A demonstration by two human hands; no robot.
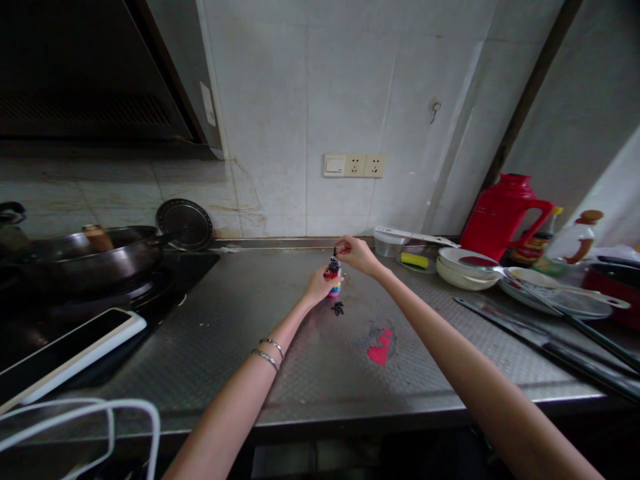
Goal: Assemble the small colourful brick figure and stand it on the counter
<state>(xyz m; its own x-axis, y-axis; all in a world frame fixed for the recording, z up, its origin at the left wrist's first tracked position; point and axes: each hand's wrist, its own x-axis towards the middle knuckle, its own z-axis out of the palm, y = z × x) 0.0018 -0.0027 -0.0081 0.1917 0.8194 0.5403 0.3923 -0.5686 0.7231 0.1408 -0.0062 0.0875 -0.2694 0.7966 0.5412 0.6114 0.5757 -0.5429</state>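
My left hand [320, 285] is wrapped round a small jar or bottle [335, 288] with multicoloured bands, standing upright on the metal counter. Black stuff shows at the top of this container. Just above its mouth, my right hand [354, 253] is closed in a pinch; a tiny dark thing shows at the fingertips, too small to name. A little pile of short black pieces [339, 308] lies on the counter right in front of the container. Nearer to me is a red heart-shaped patch [380, 348] on the counter surface.
At left, a wok [95, 257] sits on the stove, with a white-edged device [75, 357] and white cable before it. At right stand a red thermos [503, 217], stacked bowls [467, 270], a plastic tub [389, 244] and a yellow sponge [415, 261]. Long dark-handled utensils lie nearby.
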